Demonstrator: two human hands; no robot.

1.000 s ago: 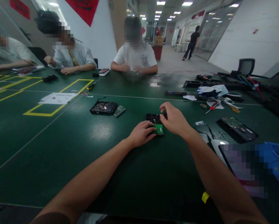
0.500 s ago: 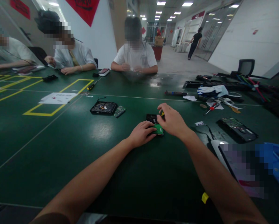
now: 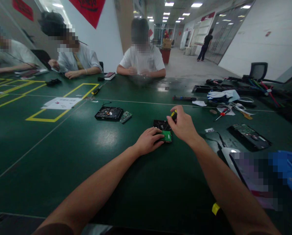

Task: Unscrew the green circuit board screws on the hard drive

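Note:
A hard drive (image 3: 162, 124) with a dark case and a green circuit board (image 3: 167, 136) lies on the green table in front of me. My left hand (image 3: 149, 140) holds it steady from the left, its fingers curled over the near part and partly covering the board. Above the drive's right side, my right hand (image 3: 182, 125) is closed around a screwdriver (image 3: 174, 114) with a yellow and black handle. The hand hides the screwdriver's shaft, so whether its tip touches the drive cannot be seen.
Left of the drive lie another opened drive (image 3: 109, 113) and a loose circuit board (image 3: 125, 117). A third drive (image 3: 249, 136), a red screwdriver (image 3: 222, 114), white gloves (image 3: 223, 95) and a blue bin (image 3: 291, 169) are on the right. Several people sit across the table.
My right hand has risen slightly, and more of the yellow and black handle now shows. My left hand stays on the drive. A person in the far background has shifted.

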